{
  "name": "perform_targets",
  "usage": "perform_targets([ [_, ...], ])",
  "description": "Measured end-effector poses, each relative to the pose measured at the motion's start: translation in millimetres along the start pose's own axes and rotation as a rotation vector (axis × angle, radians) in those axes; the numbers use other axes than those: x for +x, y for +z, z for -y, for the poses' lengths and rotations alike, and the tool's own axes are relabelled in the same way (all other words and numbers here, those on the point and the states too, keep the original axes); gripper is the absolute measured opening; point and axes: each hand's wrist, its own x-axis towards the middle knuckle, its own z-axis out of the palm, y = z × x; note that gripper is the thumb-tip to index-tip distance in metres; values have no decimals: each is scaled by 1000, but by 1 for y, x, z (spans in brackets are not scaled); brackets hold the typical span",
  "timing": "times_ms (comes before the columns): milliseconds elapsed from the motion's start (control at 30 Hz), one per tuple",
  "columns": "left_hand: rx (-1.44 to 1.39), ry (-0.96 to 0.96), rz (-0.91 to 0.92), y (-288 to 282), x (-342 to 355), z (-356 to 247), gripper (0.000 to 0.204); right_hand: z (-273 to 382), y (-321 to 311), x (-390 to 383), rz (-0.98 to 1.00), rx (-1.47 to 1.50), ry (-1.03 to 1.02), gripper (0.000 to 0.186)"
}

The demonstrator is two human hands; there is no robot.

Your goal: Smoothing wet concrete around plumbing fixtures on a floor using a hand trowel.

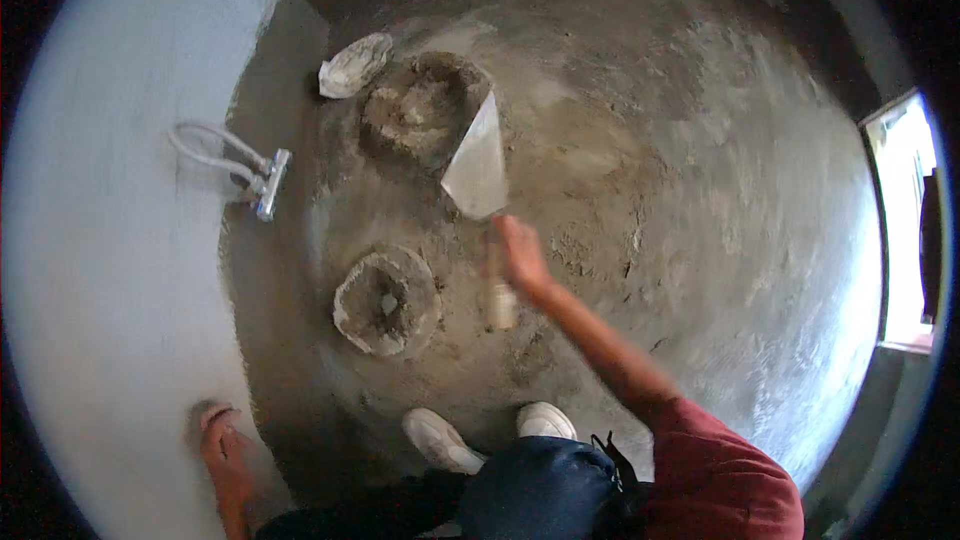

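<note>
My right hand [520,258] is closed around the wooden handle of a trowel [478,168]. The trowel's pale pointed blade reaches away from me, and its tip overlaps the right edge of a rough mound of wet mortar [425,105] on the floor. My left hand [222,440] is at the lower left, against the pale wall [120,270], its fingers partly bent and nothing visible in them. Nearer to me than the mound is a round, mortar-caked thing [388,300] with a dark hollow and a light spot in its middle; its kind is unclear.
A pale, mortar-smeared dish-like piece [355,65] lies by the far left corner. A chrome tap fitting with a looped hose [265,180] sticks out from the left wall. My white shoes [545,420] stand on the grey cement floor [720,240]. A bright opening [905,230] is at the right.
</note>
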Motion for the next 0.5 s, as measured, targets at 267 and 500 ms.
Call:
perform_targets([
  [267, -201, -12, 38, -7, -1, 0, 27, 106, -124, 49, 129, -1685, -480, 34],
  [500, -170, 104, 28, -10, -3, 7, 26, 123, -104, 121, 223, -2122, -894, 28],
])
